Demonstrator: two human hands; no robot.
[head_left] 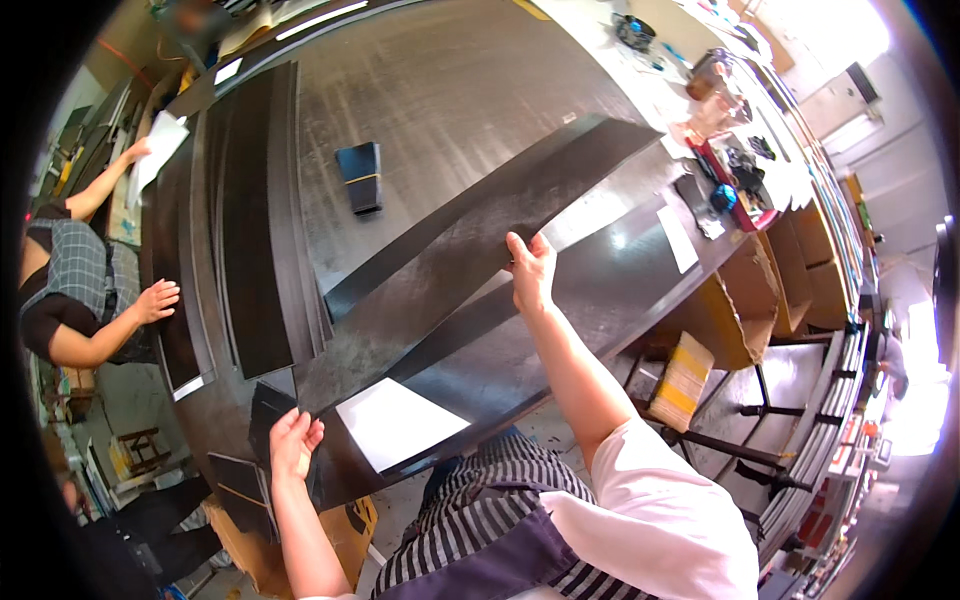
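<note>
A long dark strip of sheet material (460,255) slants over the table in front of me, its far right end raised. My right hand (533,272) is closed on the strip's near edge, thumb on top. At the strip's lower left end, my left hand (292,445) is closed with its fingers curled by the corner; the exact grip is partly hidden. Beneath and nearer to me lies another dark strip (590,270). A white sheet of paper (400,425) lies by the table's front edge, between my hands.
Stacked dark strips (255,220) lie left on the table (440,60). A banded blue-black bundle (360,178) sits mid-table. At left, another person (75,270) holds white paper (158,150). A red tray (740,190) of small items and cardboard boxes (740,305) stand at right.
</note>
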